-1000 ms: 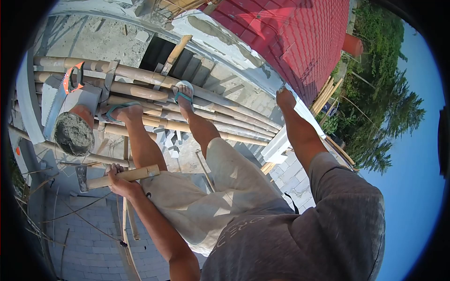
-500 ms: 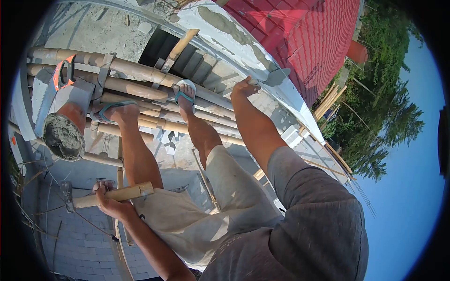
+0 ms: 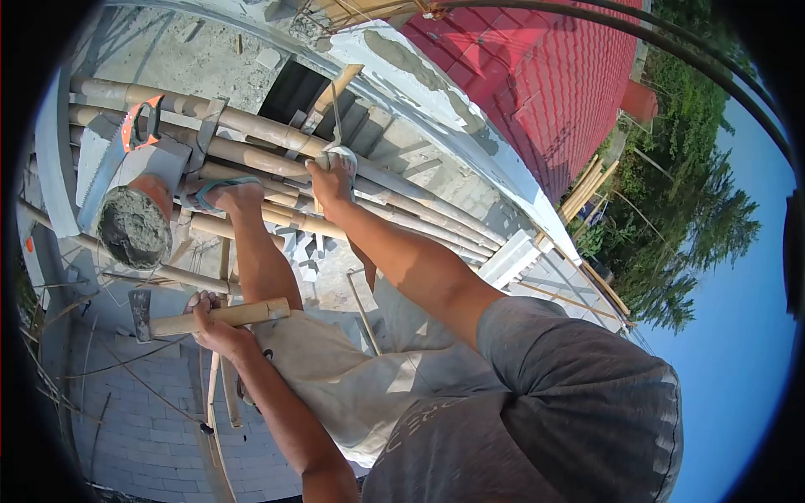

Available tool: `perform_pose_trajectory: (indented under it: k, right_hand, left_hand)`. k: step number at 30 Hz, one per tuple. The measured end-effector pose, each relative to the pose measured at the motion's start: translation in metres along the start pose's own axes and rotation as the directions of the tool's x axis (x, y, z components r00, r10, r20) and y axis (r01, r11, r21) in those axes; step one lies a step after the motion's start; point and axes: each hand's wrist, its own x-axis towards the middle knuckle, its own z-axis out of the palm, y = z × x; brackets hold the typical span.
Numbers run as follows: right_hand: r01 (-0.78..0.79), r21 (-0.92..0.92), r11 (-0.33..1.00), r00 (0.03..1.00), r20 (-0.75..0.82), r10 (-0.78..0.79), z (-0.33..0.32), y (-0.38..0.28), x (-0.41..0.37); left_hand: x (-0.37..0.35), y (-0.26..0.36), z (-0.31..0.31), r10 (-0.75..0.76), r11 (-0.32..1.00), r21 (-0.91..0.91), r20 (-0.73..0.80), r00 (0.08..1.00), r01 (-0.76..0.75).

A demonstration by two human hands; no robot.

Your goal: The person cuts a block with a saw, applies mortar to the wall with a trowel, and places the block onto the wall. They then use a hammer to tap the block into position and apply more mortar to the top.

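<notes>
My left hand [image 3: 220, 325] is wrapped round the wooden handle of a hammer [image 3: 267, 312], whose dark metal head points left. The hammer is held in front of my shorts, above the lower paved ground. My right hand [image 3: 333, 186] is closed on a trowel [image 3: 338, 121], its thin grey blade seen nearly edge-on and rising from the fingers. This hand is in front of my sandalled foot, over the bamboo poles [image 3: 251, 155]. A bucket of wet mortar [image 3: 134, 226] is at the left. Beside it, a handsaw [image 3: 113, 168] with an orange and black handle leans on a grey block.
I stand on the bamboo scaffold poles, with a drop to the ground below. A white wall [image 3: 511, 176] with mortar patches runs along the red tiled roof [image 3: 537, 92]. Concrete steps [image 3: 356, 126] lie beyond the poles. Dark curved cables cross the top right.
My right hand has swung left and down from near the white wall to the poles, turning the trowel edge-on. My left hand with the hammer has shifted slightly right and up in view.
</notes>
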Motion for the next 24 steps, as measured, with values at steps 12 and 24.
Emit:
perform_pose_trajectory:
  k: [12, 24]
  right_hand:
    - [0.929, -0.355, 0.108, 0.371, 0.893, -0.257, 0.076, -0.149, -0.150]
    - [0.912, -0.404, -0.065, 0.408, 0.885, 0.223, 0.312, -0.078, -0.181]
  left_hand:
    - [-0.004, -0.019, -0.002, -0.199, 0.935, -0.336, -0.228, 0.953, 0.115]
    - [0.010, -0.025, -0.019, -0.314, 0.860, -0.479, -0.226, 0.922, 0.175]
